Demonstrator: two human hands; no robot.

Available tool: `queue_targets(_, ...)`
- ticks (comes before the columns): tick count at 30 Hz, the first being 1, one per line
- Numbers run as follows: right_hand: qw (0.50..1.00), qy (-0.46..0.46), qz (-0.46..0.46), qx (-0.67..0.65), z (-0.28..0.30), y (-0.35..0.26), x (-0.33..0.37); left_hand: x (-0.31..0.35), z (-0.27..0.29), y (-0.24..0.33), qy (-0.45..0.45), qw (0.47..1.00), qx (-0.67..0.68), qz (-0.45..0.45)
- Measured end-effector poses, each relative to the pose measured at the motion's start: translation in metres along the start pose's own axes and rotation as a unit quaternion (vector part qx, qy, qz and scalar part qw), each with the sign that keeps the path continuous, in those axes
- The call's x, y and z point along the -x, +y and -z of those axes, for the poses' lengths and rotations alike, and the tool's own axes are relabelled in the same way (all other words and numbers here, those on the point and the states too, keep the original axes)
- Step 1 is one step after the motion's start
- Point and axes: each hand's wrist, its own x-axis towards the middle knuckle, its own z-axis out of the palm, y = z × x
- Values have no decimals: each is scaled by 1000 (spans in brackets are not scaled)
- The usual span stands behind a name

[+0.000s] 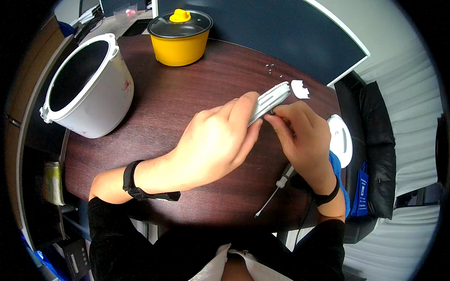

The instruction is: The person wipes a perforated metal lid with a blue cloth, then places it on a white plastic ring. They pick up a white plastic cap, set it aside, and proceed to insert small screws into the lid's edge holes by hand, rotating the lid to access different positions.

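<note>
My left hand (220, 136) is closed round a long white plastic part (271, 99), tilted up and to the right over the table. My right hand (302, 133) is beside it, thumb and forefinger pinched on a small dark piece (270, 112) at the part's lower edge. What that piece is, I cannot make out. Under my right hand lies a screwdriver (280, 184) with a pale handle, its tip toward me. Beyond the plastic part rest a small white notched plastic piece (300, 89) and several tiny screws (269, 69).
A white rice cooker body (101, 103) with a dark opening stands at the left. Behind it is a yellow pot (180, 49) with a glass lid. At the right edge lie a white oval plastic part (344, 140) and blue cloth (335, 164). A dark partition (281, 37) borders the table's back.
</note>
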Motion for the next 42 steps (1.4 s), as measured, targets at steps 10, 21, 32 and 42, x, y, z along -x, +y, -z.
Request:
queue_targets(10,998,5,-35,-52,0,-1,-1,-2,-2,-2,11,999,-20,-43)
queue_targets(21,983,5,-112,-146,-6,-2,0,2,-4,-1,3,1000,-21,-13)
queue_targets(32,954,20,-212,-210,-18,-10,7,3,-4,-2,3,1000,-27,-14)
queue_targets(42,999,14,-42,18,-11,-2,7,2,-5,-2,6,1000,-15,-17)
